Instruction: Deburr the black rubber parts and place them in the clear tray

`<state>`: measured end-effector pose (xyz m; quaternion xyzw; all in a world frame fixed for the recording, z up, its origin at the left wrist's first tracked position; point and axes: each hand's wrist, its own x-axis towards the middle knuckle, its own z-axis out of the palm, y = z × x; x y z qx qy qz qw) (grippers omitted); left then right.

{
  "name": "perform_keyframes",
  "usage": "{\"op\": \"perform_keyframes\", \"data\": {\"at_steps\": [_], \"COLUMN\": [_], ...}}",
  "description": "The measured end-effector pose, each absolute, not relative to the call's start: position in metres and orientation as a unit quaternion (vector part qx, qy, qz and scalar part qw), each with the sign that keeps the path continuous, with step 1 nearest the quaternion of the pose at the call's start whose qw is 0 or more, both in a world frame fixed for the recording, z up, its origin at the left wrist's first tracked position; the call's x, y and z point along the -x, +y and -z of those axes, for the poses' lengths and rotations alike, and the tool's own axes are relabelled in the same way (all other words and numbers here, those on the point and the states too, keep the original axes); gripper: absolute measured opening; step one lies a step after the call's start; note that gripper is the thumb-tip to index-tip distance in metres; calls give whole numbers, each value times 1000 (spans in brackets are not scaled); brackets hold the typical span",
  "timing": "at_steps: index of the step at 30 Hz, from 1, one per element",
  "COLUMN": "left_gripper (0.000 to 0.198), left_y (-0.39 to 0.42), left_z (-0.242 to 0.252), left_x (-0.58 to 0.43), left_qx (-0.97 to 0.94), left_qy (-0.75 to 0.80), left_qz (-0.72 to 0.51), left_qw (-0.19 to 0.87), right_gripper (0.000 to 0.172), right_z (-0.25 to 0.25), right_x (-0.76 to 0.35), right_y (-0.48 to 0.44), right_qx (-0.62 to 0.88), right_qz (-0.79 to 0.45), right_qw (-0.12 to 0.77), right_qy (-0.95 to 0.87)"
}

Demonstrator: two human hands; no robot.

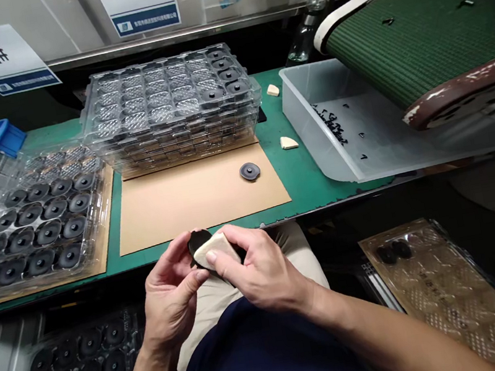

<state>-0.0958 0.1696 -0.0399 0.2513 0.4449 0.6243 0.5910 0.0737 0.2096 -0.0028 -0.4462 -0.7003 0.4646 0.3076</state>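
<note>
My left hand (172, 288) grips a round black part (199, 241) by its edge, thumb in front and fingers behind. In my right hand (255, 266) is a cream-coloured sponge pad (217, 250), its face pressed against the black part. Both hands are over my lap, just before the table's front edge. A similar dark disc (250, 172) with a small centre stud lies alone on the brown cardboard sheet (176, 209). Two more cream pads, one nearer (288, 142) and one farther back (272, 90), rest on the green table.
Stacked clear blister trays (160, 108) stand at the back of the cardboard. A tray of black discs (43, 230) lies at left. At right, a translucent bin (320, 142) with small black pieces sits below a green conveyor belt (415, 27). More trays (451, 285) are low on both sides.
</note>
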Motion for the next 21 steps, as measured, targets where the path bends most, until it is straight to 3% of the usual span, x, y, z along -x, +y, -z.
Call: {"op": "perform_keyframes", "data": {"at_steps": [4,10,17,21], "left_gripper": [61,52,38,42], "left_y": [168,159,154,148], "left_z": [34,41,53,52], "left_x": [101,117,127,127], "left_qx": [-246,-220,-223,-221], "left_qy": [440,418,374,338], "left_qz": [-637,-544,-467,-440], "left_qw": [583,693,770,802], "right_gripper": [21,15,15,17], "right_z": [2,10,10,13], "right_x": [-75,-80,-85,-89], "right_y": [213,217,211,218], "right_qx": [434,420,352,262], "right_qz": [-303,-169,-171,-254], "right_qw": [317,263,241,293], "right_qy": [-787,-852,-888,-884]}}
